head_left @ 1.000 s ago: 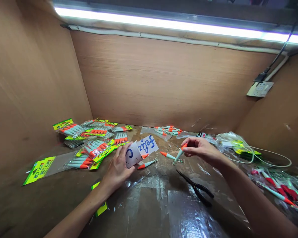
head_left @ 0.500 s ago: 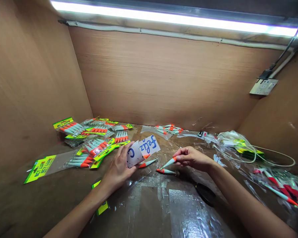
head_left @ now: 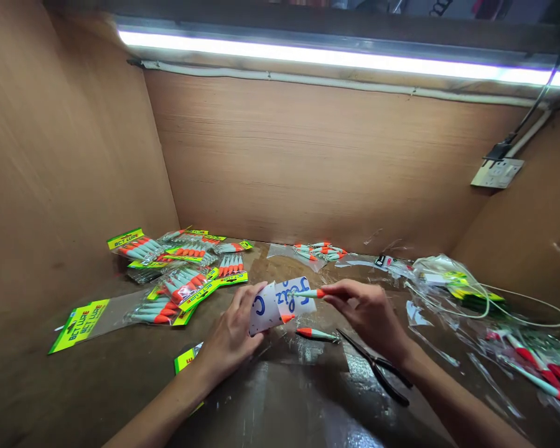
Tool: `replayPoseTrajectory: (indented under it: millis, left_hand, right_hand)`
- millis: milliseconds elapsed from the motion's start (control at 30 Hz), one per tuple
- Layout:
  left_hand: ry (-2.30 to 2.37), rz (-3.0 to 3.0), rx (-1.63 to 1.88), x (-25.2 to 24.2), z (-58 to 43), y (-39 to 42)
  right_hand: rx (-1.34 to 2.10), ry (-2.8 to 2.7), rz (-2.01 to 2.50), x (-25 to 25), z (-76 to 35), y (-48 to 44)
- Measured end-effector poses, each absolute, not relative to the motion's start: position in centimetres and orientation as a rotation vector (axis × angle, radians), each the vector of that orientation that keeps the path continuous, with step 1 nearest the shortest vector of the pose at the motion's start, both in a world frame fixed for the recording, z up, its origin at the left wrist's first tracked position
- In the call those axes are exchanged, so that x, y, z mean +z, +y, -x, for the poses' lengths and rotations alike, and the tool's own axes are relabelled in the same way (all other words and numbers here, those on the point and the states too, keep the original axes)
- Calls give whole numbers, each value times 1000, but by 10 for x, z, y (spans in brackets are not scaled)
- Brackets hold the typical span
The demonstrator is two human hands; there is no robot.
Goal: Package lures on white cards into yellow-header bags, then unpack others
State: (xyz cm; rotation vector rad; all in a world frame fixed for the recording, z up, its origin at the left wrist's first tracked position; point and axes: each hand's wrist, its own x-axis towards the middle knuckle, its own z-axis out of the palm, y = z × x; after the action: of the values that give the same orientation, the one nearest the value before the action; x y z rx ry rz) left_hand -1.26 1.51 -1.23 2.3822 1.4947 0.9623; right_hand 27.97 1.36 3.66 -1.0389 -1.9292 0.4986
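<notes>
My left hand is closed around a folded white card with blue lettering. An orange lure tip shows at the card's lower edge; the rest of that lure is hidden. My right hand pinches the orange end of a pale fishing lure, which lies level across the card's lettered flap. Below, on the table, rests another orange-and-white lure with its hooks to the right. Black-handled pliers lie beneath my right wrist, jaws towards that lure.
Packed lures with yellow-green labels are heaped at the left. Several loose lures lie on plastic by the back wall. Right of my arm are a white cord, plastic scraps and bagged red-and-white lures.
My right hand has raised its lure from the table up to the card's flap. The lure beside my left fingers no longer shows in full. The pliers have come into fuller view.
</notes>
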Motion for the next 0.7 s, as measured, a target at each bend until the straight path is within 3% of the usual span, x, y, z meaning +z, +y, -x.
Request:
replayPoseTrajectory:
  millis: [100,233,400,567,700]
  left_hand:
    - [1400,-2418,905,-9,5,6]
    - [1283,-2493,817,-9,-4,-3]
    - [1257,-2494,844,-13,-2,0]
    - [1577,-2346,1018,-6,12,17]
    - [1739,-2294,1090,0,18,23]
  right_hand:
    - [-27,-2196,972,31,-261,-3]
    - [-314,-2340,1023,17,-245,-11]
    - [-244,-2305,857,24,-247,-7]
    - [-19,-1943,1128,21,-264,10]
    - [135,-2304,1297,-8,-262,16]
